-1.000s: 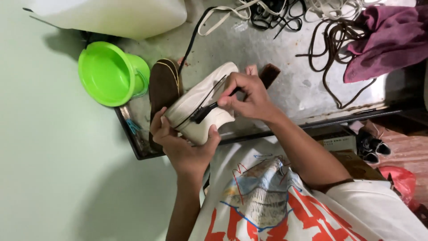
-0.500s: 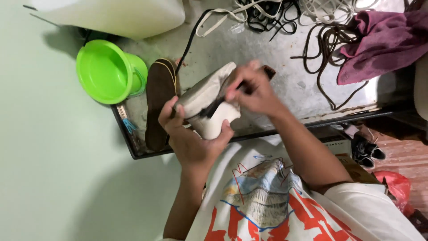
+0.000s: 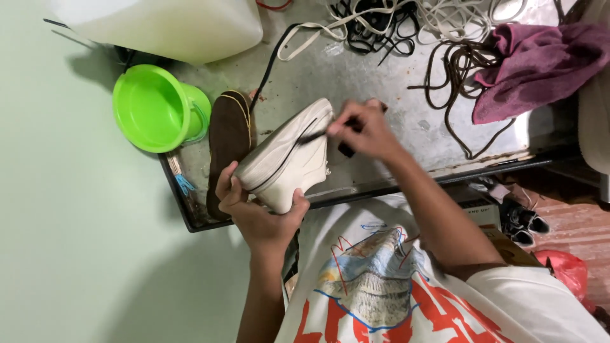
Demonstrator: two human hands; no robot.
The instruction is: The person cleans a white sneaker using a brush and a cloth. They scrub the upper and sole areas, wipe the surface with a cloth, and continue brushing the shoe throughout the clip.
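My left hand (image 3: 257,213) grips a cream-white shoe (image 3: 286,159) by its heel end, sole side turned toward me, over the front edge of a metal tray (image 3: 381,82). My right hand (image 3: 365,130) is closed around a dark-handled brush (image 3: 318,135) whose tip rests on the shoe's side near the toe. A dark line runs along the shoe's sole edge. A brown insole (image 3: 229,146) lies on the tray just left of the shoe.
A bright green plastic cup (image 3: 155,108) stands at the tray's left end below a large white container (image 3: 165,25). Tangled laces, black, white and brown (image 3: 445,70), and a purple cloth (image 3: 540,63) lie at the back right. Dark shoes (image 3: 524,225) sit on the floor.
My right hand has slid toward the shoe's toe end with the brush. The left hand has turned the shoe slightly and shifted its grip down to the heel.
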